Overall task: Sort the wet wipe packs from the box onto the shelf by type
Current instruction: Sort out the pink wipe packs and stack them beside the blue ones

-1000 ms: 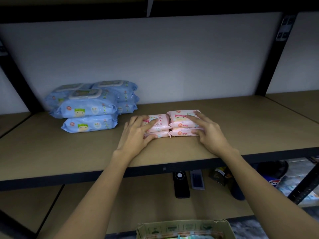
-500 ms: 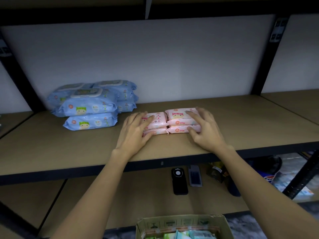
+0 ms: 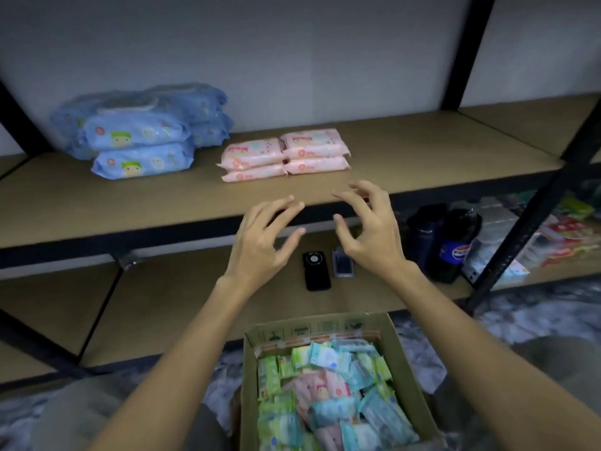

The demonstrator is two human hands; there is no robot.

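Nearest, the cardboard box is sitting on the floor, crowded with green, teal and pink wet wipe packs waiting to be sorted. Above it the left hand and right hand are hovering in the air with fingers spread and loosely bent, holding nothing — the step in hand looks like the reach for the next pack, which calls for dipping into the box and choosing one type. Beyond them, on the lower shelf, a black phone is lying. Farther back, the tan shelf is carrying pink packs stacked beside blue packs — each type grouped against a pale wall.
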